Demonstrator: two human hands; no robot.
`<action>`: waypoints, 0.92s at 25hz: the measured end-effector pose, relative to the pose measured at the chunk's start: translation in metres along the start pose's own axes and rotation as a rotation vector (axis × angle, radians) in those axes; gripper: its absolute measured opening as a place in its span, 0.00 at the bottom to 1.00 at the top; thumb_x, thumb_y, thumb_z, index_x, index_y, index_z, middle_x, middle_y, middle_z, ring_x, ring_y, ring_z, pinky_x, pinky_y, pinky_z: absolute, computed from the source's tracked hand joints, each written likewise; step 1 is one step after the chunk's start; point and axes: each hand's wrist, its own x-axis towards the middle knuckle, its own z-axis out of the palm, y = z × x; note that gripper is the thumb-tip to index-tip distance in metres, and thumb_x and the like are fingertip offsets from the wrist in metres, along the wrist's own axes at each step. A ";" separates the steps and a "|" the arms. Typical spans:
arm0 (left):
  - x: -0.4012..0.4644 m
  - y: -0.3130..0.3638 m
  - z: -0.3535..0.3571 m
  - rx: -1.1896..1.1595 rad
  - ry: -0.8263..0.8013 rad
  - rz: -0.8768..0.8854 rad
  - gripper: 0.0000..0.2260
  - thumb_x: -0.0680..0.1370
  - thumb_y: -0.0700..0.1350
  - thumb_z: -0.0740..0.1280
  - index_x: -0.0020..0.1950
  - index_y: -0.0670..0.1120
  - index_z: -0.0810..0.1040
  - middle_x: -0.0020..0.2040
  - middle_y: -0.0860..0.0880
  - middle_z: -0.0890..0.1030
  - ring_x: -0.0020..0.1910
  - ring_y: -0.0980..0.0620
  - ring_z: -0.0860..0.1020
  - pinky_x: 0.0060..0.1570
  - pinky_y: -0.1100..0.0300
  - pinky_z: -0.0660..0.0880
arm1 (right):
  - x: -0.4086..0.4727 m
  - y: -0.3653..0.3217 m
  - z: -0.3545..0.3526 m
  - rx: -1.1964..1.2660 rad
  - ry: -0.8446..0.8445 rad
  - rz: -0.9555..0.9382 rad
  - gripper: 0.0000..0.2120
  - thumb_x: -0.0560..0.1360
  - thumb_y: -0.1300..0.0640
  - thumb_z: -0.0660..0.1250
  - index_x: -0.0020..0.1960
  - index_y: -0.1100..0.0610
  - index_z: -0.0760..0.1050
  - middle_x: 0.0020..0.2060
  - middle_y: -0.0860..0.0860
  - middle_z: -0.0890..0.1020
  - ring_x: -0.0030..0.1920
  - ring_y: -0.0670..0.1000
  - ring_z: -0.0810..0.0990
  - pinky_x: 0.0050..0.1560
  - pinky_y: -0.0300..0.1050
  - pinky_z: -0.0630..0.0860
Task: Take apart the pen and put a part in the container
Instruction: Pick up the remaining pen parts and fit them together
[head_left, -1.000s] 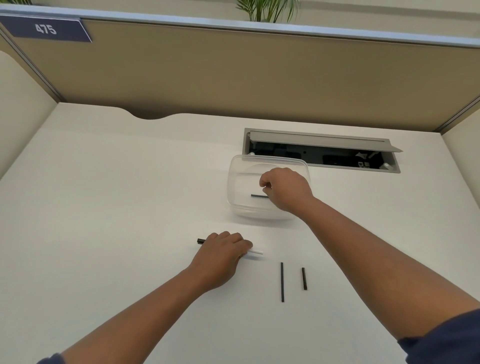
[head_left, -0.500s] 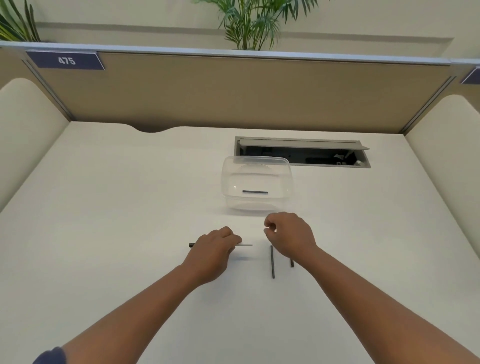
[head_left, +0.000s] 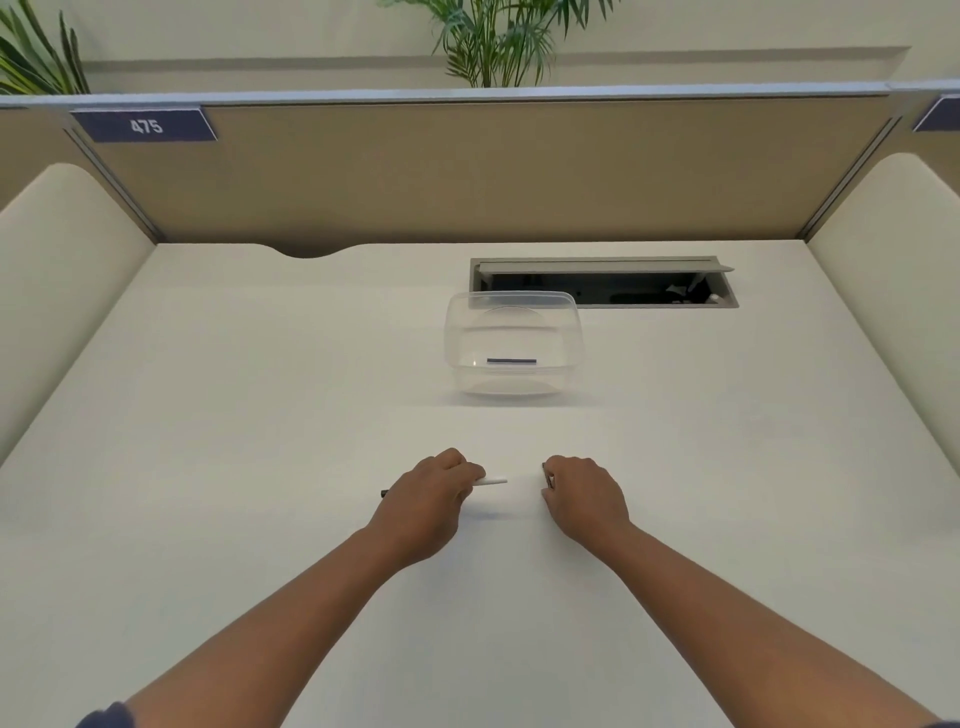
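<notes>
On the near middle of the desk (head_left: 208, 415), the left hand (head_left: 431, 501) is curled down over the pen refill (head_left: 491, 481), pinching it so that only a dark tip to the left and the pale end to the right stick out. Held by so little, that thin tube could roll or flick away if the pinch loosens. Just right, the right hand (head_left: 584, 496) is closed on a small dark pen part (head_left: 548, 480), mostly hidden; I judge it easy to fumble and lose beneath the palm. Farther back, the clear container (head_left: 452, 338) already holds one dark piece (head_left: 511, 360); being light, a careless reach might nudge it.
</notes>
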 end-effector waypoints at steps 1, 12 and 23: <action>-0.003 0.000 0.001 -0.004 -0.001 -0.004 0.13 0.83 0.39 0.60 0.63 0.50 0.78 0.54 0.53 0.77 0.48 0.48 0.75 0.41 0.52 0.76 | -0.003 0.000 0.002 -0.004 -0.001 0.003 0.09 0.74 0.62 0.61 0.37 0.55 0.64 0.33 0.51 0.75 0.34 0.56 0.70 0.29 0.47 0.61; -0.016 0.015 -0.003 -0.162 0.086 -0.044 0.10 0.82 0.41 0.62 0.61 0.50 0.79 0.50 0.53 0.78 0.47 0.50 0.76 0.45 0.51 0.76 | -0.030 -0.014 -0.026 0.823 0.100 0.103 0.07 0.68 0.60 0.70 0.44 0.52 0.83 0.30 0.43 0.81 0.31 0.44 0.78 0.36 0.39 0.75; -0.013 0.036 -0.008 -0.316 0.151 -0.026 0.09 0.82 0.41 0.63 0.57 0.53 0.79 0.47 0.56 0.77 0.44 0.54 0.75 0.45 0.53 0.75 | -0.055 -0.029 -0.088 1.371 0.239 -0.004 0.05 0.70 0.61 0.71 0.40 0.52 0.81 0.35 0.52 0.80 0.36 0.51 0.76 0.40 0.42 0.76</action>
